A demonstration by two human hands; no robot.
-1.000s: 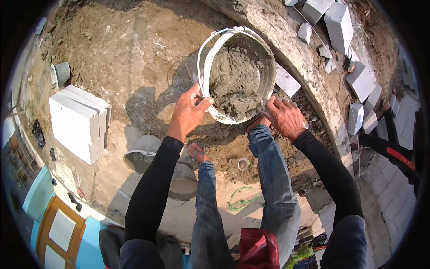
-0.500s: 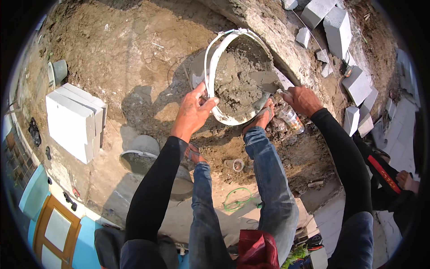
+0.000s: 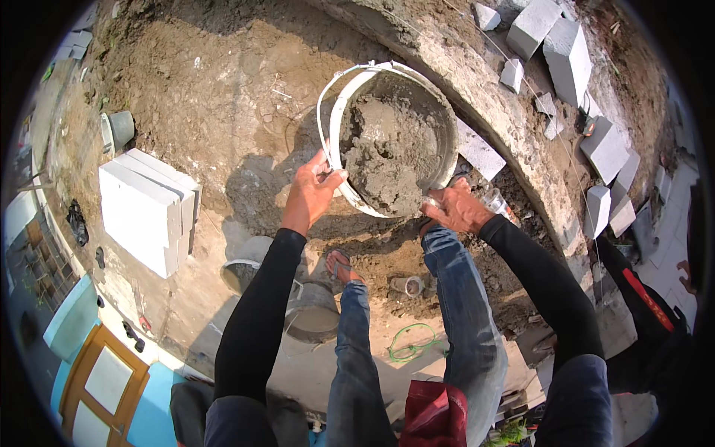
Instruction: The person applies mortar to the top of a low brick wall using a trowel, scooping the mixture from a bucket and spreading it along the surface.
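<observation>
A white-rimmed bucket (image 3: 337,123) filled with grey wet mortar (image 3: 393,141) stands tilted in front of me. My left hand (image 3: 309,195) grips its near-left rim, thumb over the edge, beside the wire handle. At the near-right rim, my right hand (image 3: 458,210) is closed round the handle of a trowel (image 3: 431,200). Its blade is low in the mortar by the rim and mostly hidden.
White blocks (image 3: 141,212) are stacked at the left. More buckets (image 3: 313,313) stand near my feet. Loose blocks (image 3: 567,63) lie beyond a curved concrete edge (image 3: 514,141) and a stretched string. A green cord loop (image 3: 412,343) and a plastic cup (image 3: 495,201) lie nearby. Another person's leg (image 3: 644,298) shows at right.
My right hand has moved left and nearer, bringing the trowel from above the mortar down to the near-right rim. The bucket's opening now faces me more fully; my left hand still holds its rim.
</observation>
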